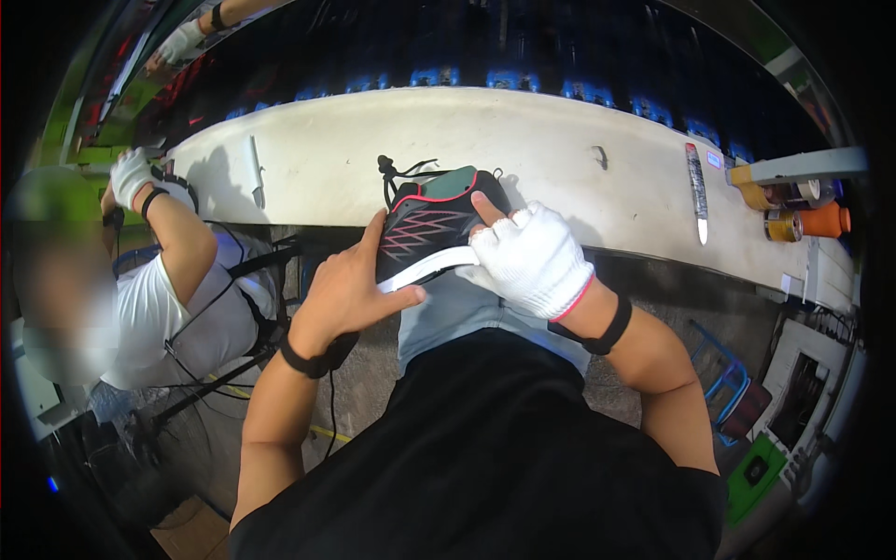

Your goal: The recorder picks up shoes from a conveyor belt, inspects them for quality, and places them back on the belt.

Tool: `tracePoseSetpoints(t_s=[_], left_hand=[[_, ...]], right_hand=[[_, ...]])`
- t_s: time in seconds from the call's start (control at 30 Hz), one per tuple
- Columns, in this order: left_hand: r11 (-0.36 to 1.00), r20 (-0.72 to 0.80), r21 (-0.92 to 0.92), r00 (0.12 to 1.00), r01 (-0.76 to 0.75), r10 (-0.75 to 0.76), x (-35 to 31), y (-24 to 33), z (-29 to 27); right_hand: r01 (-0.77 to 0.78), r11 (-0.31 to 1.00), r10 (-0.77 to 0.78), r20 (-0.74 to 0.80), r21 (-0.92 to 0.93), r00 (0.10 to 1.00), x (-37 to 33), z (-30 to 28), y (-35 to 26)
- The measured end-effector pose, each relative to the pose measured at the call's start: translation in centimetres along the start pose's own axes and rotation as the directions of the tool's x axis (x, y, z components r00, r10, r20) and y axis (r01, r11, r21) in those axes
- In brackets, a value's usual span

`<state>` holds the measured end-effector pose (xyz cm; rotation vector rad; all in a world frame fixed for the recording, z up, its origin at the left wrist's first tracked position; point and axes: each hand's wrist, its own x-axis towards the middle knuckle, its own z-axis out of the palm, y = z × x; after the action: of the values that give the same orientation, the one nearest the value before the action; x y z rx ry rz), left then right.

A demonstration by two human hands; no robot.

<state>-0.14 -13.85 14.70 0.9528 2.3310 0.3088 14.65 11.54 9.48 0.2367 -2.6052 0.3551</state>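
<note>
Two hands hold one black shoe [425, 229] in the head view. It sits just above the middle, toward 12 o'clock, over the near edge of the table [523, 140] and the wearer's lap. The shoe looks light. Its black top seems soft and bendy, so a hard squeeze might dent it. The white sole edge [425, 269], at the shoe's 6 o'clock, looks stiffer and perhaps a bit slippery, and seems a good place to hold. The black cord [403, 170] at 11 o'clock looks floppy, so that is a poor place to grab.

The left hand [347, 291] is bare and comes from 8 o'clock. It is part open, with the thumb by the sole and a finger up the side. The right hand [537, 261], in a white glove, comes from 4 o'clock. It is curled round the shoe, with one bare fingertip poking out onto the top.
</note>
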Motion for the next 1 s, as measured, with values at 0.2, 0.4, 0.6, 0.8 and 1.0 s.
tracePoseSetpoints(t_s=[0.2,0.4,0.6,0.8,1.0], left_hand=[[0.997,-0.134,-0.078,0.991,-0.003,-0.007,0.5,-0.8,2.4],[0.982,-0.148,-0.151,0.98,0.113,-0.135,1.2,-1.6,3.2],[0.993,-0.207,-0.098,0.975,0.067,-0.086,0.9,-0.4,1.8],[0.923,-0.188,-0.085,0.916,-0.375,0.355,-2.5,2.9,-5.1],[0.572,-0.434,-0.238,0.613,-0.785,0.66,0.8,8.4,-3.1]], right_hand=[[0.115,0.99,-0.111,0.055,-0.08,0.992,2.2,-0.4,-1.0],[0.082,0.993,-0.072,0.108,-0.084,0.992,3.4,0.2,-1.8],[-0.057,0.995,0.064,0.1,-0.079,0.993,2.8,0.0,-2.7],[-0.403,0.913,0.4,0.045,0.062,0.915,-2.9,-0.7,-0.3],[-0.401,0.885,0.443,-0.161,0.237,0.882,-6.1,-5.1,-0.4]])
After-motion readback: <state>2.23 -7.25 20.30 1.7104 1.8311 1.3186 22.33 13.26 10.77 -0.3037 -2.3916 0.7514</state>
